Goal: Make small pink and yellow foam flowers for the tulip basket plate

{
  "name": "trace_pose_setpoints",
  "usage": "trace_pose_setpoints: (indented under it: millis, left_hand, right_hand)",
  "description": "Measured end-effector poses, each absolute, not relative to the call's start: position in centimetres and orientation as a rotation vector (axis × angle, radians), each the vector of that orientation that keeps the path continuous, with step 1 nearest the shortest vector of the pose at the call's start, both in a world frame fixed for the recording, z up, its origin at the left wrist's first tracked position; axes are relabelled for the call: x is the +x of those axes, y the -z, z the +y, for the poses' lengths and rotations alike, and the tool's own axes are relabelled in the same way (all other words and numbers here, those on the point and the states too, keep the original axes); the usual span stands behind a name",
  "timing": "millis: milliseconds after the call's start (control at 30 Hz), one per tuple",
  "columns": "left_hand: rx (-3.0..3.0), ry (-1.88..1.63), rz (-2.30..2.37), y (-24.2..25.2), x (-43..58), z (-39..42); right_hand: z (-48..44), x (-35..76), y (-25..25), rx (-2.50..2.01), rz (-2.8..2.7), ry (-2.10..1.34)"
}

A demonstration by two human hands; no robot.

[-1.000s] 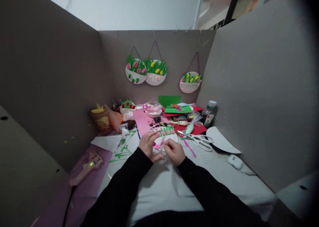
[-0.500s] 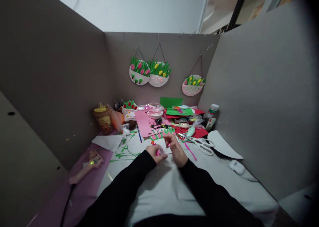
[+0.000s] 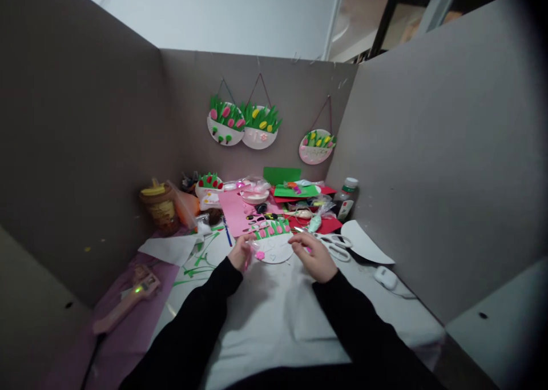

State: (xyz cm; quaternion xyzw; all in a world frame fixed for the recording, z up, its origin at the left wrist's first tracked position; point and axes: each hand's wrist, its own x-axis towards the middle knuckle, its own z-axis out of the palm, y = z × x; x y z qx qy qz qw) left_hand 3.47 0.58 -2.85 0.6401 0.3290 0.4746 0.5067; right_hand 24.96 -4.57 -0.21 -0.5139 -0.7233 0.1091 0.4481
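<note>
A white half paper plate (image 3: 274, 247) with green paper grass and pink tulips lies on the table between my hands. My left hand (image 3: 240, 254) rests at its left edge, fingers curled on a small pink piece. My right hand (image 3: 315, 257) sits at the plate's right edge, fingers bent in a pinch on something small that I cannot make out. Both arms wear black sleeves.
White scissors (image 3: 336, 245) lie just right of my right hand. A pink glue gun (image 3: 128, 298) lies at the left on purple paper. A jar (image 3: 157, 206), pink paper sheet (image 3: 236, 212), green and red sheets and a bottle (image 3: 345, 198) crowd the back. Grey cardboard walls (image 3: 85, 150) surround the table; finished plates (image 3: 242, 126) hang on the rear wall.
My hands were together in front of the plate; now they have moved apart to its left and right edges, and the whole plate shows between them.
</note>
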Motion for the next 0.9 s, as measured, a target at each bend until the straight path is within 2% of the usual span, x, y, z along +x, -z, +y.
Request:
trace_pose_setpoints:
  millis: [133,267,467,667,900]
  left_hand:
    - [1.393,-1.1,0.861,2.8,3.3,0.5]
    - [1.374,-1.227,0.799,2.7,3.5,0.1]
    - [1.357,-1.317,0.69,2.5,3.2,0.3]
    - [1.434,-1.334,0.723,2.0,2.7,-0.1]
    - [1.419,-1.359,0.676,1.8,2.6,0.0]
  right_hand:
    - [-5.8,33.3,0.9,-1.951,-1.707,0.227]
    - [-7.3,39.3,2.5,-2.491,-1.604,0.434]
    - [-6.6,42.6,2.7,-2.605,-1.724,0.322]
    - [-5.6,43.1,3.4,-2.353,-1.958,0.112]
    - [-6.3,42.0,3.0,-2.492,-1.942,0.036]
